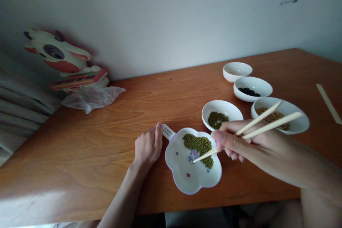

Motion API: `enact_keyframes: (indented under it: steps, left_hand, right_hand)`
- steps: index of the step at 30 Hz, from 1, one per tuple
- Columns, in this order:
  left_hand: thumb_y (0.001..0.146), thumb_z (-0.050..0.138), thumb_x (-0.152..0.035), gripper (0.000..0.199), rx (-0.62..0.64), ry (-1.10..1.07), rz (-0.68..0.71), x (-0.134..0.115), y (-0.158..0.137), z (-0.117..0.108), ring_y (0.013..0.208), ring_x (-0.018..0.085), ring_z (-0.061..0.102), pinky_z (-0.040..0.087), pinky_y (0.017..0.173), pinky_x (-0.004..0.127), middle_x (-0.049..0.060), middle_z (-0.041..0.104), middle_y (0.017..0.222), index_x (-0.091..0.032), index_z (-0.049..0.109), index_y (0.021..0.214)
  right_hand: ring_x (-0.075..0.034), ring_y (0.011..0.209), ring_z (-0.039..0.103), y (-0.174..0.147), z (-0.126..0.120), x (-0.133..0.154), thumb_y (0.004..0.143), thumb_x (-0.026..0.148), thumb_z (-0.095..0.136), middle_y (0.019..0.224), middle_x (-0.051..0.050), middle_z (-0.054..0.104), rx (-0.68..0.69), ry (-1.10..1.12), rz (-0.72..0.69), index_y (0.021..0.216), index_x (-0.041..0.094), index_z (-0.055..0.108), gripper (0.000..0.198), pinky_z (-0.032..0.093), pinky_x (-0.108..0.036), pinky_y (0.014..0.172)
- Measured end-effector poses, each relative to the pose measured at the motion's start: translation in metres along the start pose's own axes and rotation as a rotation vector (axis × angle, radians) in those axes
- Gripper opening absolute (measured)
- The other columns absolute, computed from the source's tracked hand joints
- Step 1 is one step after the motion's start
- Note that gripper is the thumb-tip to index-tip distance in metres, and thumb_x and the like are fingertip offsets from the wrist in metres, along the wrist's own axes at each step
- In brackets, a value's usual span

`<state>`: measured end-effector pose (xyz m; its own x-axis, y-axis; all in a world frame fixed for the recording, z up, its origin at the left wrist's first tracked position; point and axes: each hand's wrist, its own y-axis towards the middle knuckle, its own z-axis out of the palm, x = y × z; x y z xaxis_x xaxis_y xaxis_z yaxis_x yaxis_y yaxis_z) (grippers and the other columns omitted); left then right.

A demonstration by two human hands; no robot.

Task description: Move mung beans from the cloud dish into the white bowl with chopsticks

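Note:
A white flower-shaped dish [181, 171] with a purple rim and cartoon print sits near the table's front edge. Green mung beans [199, 145] lie along its far and right side. My left hand [148, 144] is closed at the end of the dish's short handle [168, 132], thumb against it; its other fingers are partly hidden. In my right hand [235, 139] is a pair of wooden chopsticks [269, 124], their tips together low over the cartoon print, beside the beans. Just beyond that hand stands a white bowl [235, 110] holding more mung beans [217, 119].
Three more white bowls stand at the right: one with tan beans [272, 115], one with black beans [248, 92], and a far bowl [237, 67] with pale contents. A wooden strip [328, 103] lies far right. A cow toy [66, 60] and plastic bag [92, 98] are at the left.

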<state>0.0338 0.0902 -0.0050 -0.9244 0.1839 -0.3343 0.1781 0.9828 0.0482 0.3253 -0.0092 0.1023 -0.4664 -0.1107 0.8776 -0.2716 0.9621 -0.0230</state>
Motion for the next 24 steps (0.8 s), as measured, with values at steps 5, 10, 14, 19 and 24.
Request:
enact_keyframes:
  steps: [5, 10, 14, 19, 24]
  left_hand:
    - [0.11, 0.022, -0.046, 0.048, -0.025, -0.011, 0.053, -0.003, -0.002, 0.001, 0.072, 0.021, 0.064, 0.026, 0.061, 0.029, 0.007, 0.07, 0.083, -0.021, 0.055, 0.086]
    - [0.109, 0.026, -0.039, 0.029, -0.037, -0.034, 0.084, -0.001, -0.002, 0.003, 0.069, 0.019, 0.063, 0.027, 0.06, 0.027, 0.003, 0.068, 0.083, -0.023, 0.049, 0.099]
    - [0.107, 0.029, -0.037, 0.028, -0.016, -0.073, 0.065, 0.001, 0.0, 0.002, 0.063, 0.018, 0.057, 0.025, 0.059, 0.027, 0.002, 0.066, 0.077, -0.023, 0.05, 0.094]
    - [0.105, 0.031, -0.037, 0.036, -0.011, -0.247, 0.074, 0.003, 0.004, -0.001, 0.064, 0.016, 0.053, 0.03, 0.062, 0.026, 0.0, 0.06, 0.069, -0.022, 0.05, 0.078]
    - [0.105, 0.03, -0.052, 0.052, -0.012, -0.375, 0.022, 0.006, 0.003, -0.001, 0.057, 0.014, 0.045, 0.028, 0.06, 0.027, -0.001, 0.05, 0.06, -0.021, 0.041, 0.065]
  right_hand:
    - [-0.014, 0.069, 0.061, 0.012, 0.022, 0.009, 0.1, 0.05, 0.058, 0.075, 0.002, 0.067, 0.091, -0.116, 0.004, 0.082, 0.024, 0.069, 0.034, 0.043, -0.028, 0.061]
    - [-0.012, 0.071, 0.059, 0.025, 0.05, 0.027, 0.104, 0.051, 0.051, 0.073, 0.003, 0.064, 0.119, -0.101, -0.11, 0.072, 0.021, 0.061, 0.045, 0.043, -0.029, 0.067]
    - [-0.013, 0.068, 0.056, 0.036, 0.065, 0.034, 0.107, 0.051, 0.039, 0.069, 0.0, 0.062, 0.06, -0.146, -0.204, 0.069, 0.019, 0.057, 0.053, 0.044, -0.03, 0.07]
    - [-0.014, 0.071, 0.059, 0.043, 0.07, 0.037, 0.109, 0.04, 0.035, 0.077, -0.002, 0.065, 0.035, -0.205, -0.208, 0.078, 0.019, 0.06, 0.045, 0.044, -0.029, 0.068]
    - [-0.019, 0.078, 0.067, 0.039, 0.067, 0.033, 0.108, 0.032, 0.039, 0.082, -0.003, 0.071, 0.098, -0.257, -0.204, 0.086, 0.022, 0.065, 0.035, 0.05, -0.035, 0.078]
